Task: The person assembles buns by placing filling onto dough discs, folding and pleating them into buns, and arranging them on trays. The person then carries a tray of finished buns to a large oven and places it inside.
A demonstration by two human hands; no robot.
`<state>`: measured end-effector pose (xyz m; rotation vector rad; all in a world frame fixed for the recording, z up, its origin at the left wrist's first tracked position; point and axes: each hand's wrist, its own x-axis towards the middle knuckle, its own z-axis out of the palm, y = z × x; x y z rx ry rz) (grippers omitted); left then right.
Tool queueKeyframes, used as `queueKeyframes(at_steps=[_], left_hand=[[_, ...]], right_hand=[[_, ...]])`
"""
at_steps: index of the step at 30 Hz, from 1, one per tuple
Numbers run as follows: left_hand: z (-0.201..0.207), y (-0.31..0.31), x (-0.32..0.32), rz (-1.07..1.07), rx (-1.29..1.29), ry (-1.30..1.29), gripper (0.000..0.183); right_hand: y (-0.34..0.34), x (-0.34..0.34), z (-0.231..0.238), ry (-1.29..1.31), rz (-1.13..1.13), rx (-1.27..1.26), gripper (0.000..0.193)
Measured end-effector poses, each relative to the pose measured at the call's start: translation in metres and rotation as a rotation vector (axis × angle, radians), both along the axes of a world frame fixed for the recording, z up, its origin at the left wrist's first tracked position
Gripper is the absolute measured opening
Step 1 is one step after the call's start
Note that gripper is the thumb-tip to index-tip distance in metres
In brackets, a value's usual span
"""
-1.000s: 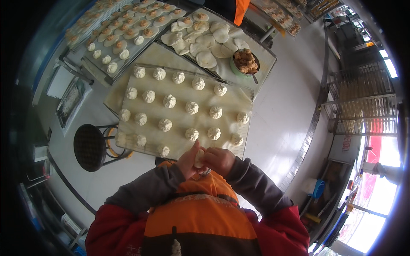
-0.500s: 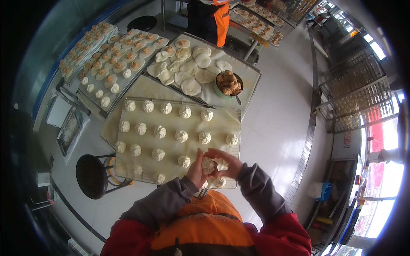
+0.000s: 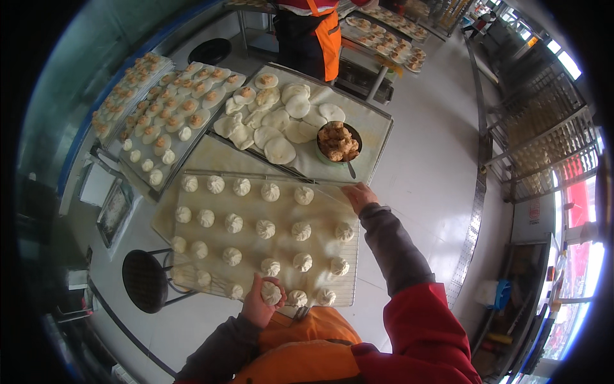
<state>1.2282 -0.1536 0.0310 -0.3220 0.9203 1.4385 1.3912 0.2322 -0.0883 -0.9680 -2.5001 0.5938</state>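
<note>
My left hand [image 3: 257,306] is closed around a pleated white bun [image 3: 270,293], low over the near edge of a wire rack [image 3: 350,281]. Its gathered top faces up. At the rack's far right corner, my right hand [image 3: 360,196] has its fingers curled over the edge; the fingertips are partly hidden. A pale liner sheet [image 3: 288,227] covers most of the rack. Several more pleated buns [image 3: 265,228] stand on it in spaced rows.
Beyond the rack, a tray holds flat dough rounds [image 3: 279,151] and a bowl of brown filling [image 3: 339,137] with a handle sticking out. Trays of filling-topped rounds [image 3: 185,105] lie at far left. A dark stool [image 3: 144,281] stands left; a co-worker's orange apron [image 3: 329,45] shows behind.
My hands have parted. The left keeps the bun and has moved left and nearer; the right has let go of it and reached out to the rack's far right corner.
</note>
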Motion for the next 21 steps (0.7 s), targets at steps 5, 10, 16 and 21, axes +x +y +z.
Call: queueKeyframes(at_steps=[5, 10, 16, 21], left_hand=[[0.002, 0.016, 0.014, -0.063, 0.065, 0.004, 0.051], [0.003, 0.027, 0.021, -0.106, 0.111, -0.016, 0.052], [-0.007, 0.048, 0.024, -0.144, 0.191, -0.095, 0.051], [-0.003, 0.089, 0.033, -0.196, 0.168, 0.149, 0.047]], right_hand=[[0.006, -0.022, 0.010, -0.051, 0.172, -0.020, 0.023], [0.016, -0.030, 0.027, -0.333, 0.010, -0.318, 0.022], [0.042, -0.011, 0.024, -0.314, -0.145, -0.541, 0.029], [0.030, 0.002, 0.027, -0.148, -0.275, -0.117, 0.017]])
